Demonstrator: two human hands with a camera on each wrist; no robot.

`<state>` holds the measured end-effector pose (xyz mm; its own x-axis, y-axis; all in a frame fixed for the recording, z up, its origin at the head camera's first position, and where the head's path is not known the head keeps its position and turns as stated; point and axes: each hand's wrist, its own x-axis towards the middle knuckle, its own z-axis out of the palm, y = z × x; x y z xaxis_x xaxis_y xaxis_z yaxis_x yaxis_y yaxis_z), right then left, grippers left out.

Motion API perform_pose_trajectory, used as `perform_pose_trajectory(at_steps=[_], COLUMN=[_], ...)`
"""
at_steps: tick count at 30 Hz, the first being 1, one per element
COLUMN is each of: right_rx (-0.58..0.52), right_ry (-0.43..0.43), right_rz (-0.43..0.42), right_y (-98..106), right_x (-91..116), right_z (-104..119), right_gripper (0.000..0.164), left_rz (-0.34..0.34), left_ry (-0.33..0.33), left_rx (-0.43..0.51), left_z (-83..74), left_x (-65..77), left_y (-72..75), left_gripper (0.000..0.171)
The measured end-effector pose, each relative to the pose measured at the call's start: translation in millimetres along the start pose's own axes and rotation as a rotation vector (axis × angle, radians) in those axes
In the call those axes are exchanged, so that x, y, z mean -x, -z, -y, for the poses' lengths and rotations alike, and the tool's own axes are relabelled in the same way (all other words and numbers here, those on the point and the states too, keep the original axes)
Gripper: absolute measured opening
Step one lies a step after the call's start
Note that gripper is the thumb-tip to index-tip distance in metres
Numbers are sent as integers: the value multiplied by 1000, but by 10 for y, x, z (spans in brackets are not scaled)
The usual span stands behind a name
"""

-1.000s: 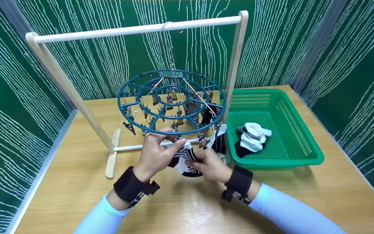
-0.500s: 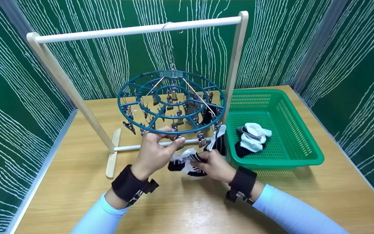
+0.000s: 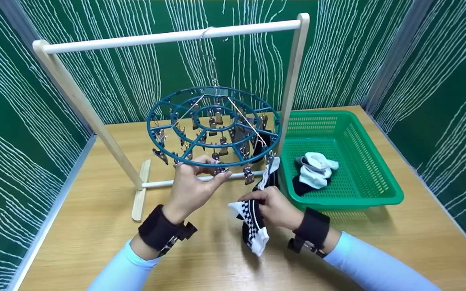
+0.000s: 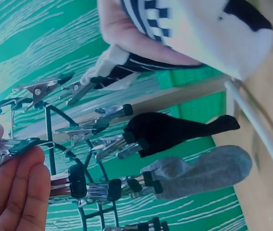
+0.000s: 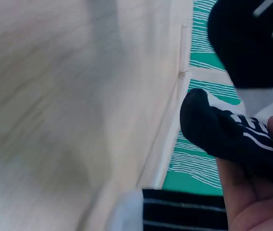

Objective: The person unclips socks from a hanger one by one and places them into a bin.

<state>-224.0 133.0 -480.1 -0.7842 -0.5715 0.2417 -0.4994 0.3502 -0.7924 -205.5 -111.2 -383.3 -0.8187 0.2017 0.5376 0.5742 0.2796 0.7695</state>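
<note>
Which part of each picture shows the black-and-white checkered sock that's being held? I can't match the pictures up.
Head: the checkered sock is below the middle, slightly right, hanging from the right hand.
Left wrist: the checkered sock is at the top, right of centre, partly cut off.
Right wrist: the checkered sock is on the right side, running out of frame.
Shared landmark: the right hand, holding the sock in all three.

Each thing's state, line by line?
Left hand: pinching clip
Clip: holding no sock
Right hand: gripping checkered sock
Checkered sock: not clipped, drooping
Striped sock: clipped, hanging
Black sock: clipped, hanging
Gray sock: clipped, hanging
Round hanger: suspended from rack
Rack: upright
Basket: upright, holding crumpled socks
</note>
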Motion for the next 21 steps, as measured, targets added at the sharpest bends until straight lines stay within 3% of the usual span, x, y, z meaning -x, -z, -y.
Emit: perform_pose_trajectory(at_steps=[8,14,21], right_rx=[-64,-96,-140], right_ry=[36,59,19], right_rz=[-6,-44,-90], right_y=[158,362,696], right_x=[130,275,391], right_z=[137,272,418], right_gripper=[31,30,35], left_rz=[-29,-29,-28], left_ry=[29,34,54], left_rx=[18,2,9], left_z=[-2,-5,0], left_x=[-17,-9,-8], left_y=[-5,4,0], left_gripper=[15,18,19])
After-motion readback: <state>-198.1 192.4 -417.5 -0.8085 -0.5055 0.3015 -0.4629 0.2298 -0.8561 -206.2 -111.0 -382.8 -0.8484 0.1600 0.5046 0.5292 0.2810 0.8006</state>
